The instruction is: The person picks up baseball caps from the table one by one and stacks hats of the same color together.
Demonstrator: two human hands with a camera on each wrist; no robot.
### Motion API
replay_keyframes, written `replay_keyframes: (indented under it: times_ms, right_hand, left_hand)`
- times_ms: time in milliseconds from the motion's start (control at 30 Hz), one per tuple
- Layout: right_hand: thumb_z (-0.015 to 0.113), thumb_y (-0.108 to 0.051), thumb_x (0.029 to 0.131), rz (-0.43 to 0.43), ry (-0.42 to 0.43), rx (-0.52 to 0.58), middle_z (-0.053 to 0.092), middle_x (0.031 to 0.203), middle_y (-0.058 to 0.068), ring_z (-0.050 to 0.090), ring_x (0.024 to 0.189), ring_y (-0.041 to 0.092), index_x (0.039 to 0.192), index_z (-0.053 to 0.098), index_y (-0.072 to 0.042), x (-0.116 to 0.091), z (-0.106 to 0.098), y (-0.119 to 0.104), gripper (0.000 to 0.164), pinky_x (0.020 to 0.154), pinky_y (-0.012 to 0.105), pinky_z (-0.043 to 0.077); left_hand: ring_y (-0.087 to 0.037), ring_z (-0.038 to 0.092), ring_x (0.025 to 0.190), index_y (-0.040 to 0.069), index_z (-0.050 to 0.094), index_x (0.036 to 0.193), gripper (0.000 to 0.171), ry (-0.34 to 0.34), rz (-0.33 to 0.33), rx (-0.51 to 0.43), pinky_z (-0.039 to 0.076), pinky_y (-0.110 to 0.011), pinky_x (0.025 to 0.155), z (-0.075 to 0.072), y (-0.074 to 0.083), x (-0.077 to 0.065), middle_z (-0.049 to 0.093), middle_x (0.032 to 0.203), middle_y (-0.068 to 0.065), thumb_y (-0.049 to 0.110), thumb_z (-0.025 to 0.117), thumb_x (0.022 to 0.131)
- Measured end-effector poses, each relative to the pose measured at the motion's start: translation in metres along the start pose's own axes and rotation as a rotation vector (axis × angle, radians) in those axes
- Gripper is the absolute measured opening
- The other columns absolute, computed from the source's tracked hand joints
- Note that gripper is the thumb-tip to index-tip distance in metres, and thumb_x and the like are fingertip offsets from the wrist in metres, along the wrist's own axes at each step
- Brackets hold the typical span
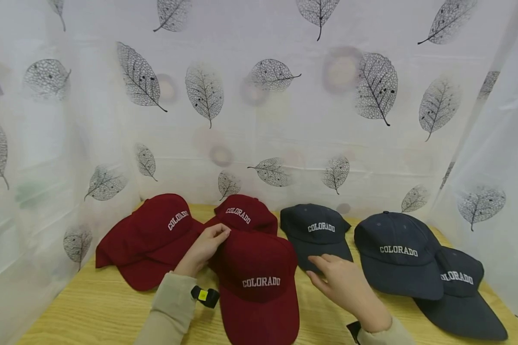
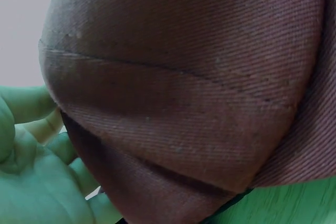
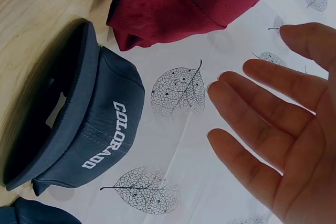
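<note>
Left hand (image 1: 205,248): thumb and fingers pinch the far left edge of the front red cap (image 1: 259,261), at the crown. Right hand (image 1: 345,283): fingers extended and apart, nothing held; it hovers between that cap and the far dark cap (image 1: 314,223).

Front red cap: near middle of the tabletop (image 1: 90,306), brim toward the near side. Whether it bears on the wood or is partly raised cannot be told.

Risk 1: the grip is one-sided and the fabric looks soft, so the crown may fold or the cap swing, its near brim sagging, if the right hand gives no support.

Risk 2: the left wrist device (image 1: 205,296) sits just beside the cap's left side; a turn of the wrist could snag the cloth.

Risk 3: the far red cap (image 1: 248,215) and left red cap (image 1: 153,235) lie close to the left hand; a sideways sweep could drag either.

Risk 4: a low right-hand move could knock the far dark cap's brim.

Farther right, the larger dark cap (image 1: 394,254) overlaps the near right dark cap (image 1: 462,297); a bump could shift both.
</note>
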State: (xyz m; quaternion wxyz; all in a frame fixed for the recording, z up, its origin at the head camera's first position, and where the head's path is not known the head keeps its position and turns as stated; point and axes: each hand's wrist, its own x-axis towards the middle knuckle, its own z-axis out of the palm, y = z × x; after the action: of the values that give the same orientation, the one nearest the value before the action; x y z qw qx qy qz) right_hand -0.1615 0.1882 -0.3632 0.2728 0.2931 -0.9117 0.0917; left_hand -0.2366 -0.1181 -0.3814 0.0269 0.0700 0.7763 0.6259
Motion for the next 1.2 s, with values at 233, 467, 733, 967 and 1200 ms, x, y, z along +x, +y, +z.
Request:
replay_keyframes:
  times_ms: [233,467,733,967,1200]
  right_hand:
    - [0.071,-0.024,0.073,0.008,0.007,-0.002,0.06,0.077,-0.005,0.051,0.062,0.005,0.095,0.066,-0.012,0.004,-0.001,-0.002,0.025,0.052,0.022,0.041]
    - [0.067,-0.024,0.078,0.067,-0.048,0.037,0.064,0.088,-0.001,0.058,0.071,0.011,0.099,0.065,-0.013,0.012,-0.001,0.001,0.024,0.059,0.026,0.046]
    - [0.06,-0.03,0.084,0.134,-0.137,0.123,0.062,0.092,-0.002,0.058,0.074,0.013,0.103,0.064,-0.014,0.02,0.003,0.004,0.025,0.064,0.031,0.046]
    - [0.057,-0.031,0.087,0.17,-0.193,0.3,0.061,0.101,0.001,0.06,0.087,0.018,0.107,0.063,-0.008,0.026,0.019,0.009,0.031,0.072,0.032,0.047]
    - [0.047,-0.037,0.092,0.19,-0.28,0.452,0.052,0.12,0.011,0.054,0.105,0.026,0.125,0.05,-0.003,0.035,0.032,0.011,0.047,0.086,0.04,0.043]
  left_hand:
    - [-0.018,0.045,0.081,-0.001,0.055,0.091,0.02,-0.011,-0.001,0.002,0.036,-0.031,0.073,0.001,0.0,-0.001,0.049,0.085,-0.006,0.016,0.044,0.094]
    - [-0.018,0.045,0.079,0.003,0.055,0.087,0.031,-0.074,0.095,-0.027,0.037,-0.031,0.07,-0.002,-0.004,-0.004,0.05,0.084,-0.007,0.033,0.051,0.09]
    - [-0.018,0.045,0.081,-0.001,0.054,0.091,0.022,-0.043,0.008,-0.007,0.036,-0.032,0.074,0.001,0.0,-0.002,0.05,0.086,-0.005,0.019,0.048,0.092]
    - [-0.017,0.045,0.081,-0.001,0.055,0.09,0.02,-0.053,0.005,-0.01,0.037,-0.031,0.074,0.001,0.001,-0.002,0.05,0.086,-0.004,0.018,0.048,0.092]
    - [-0.017,0.046,0.081,-0.002,0.055,0.093,0.022,-0.085,0.053,-0.003,0.038,-0.032,0.074,0.0,-0.002,-0.003,0.051,0.088,-0.004,0.02,0.051,0.091]
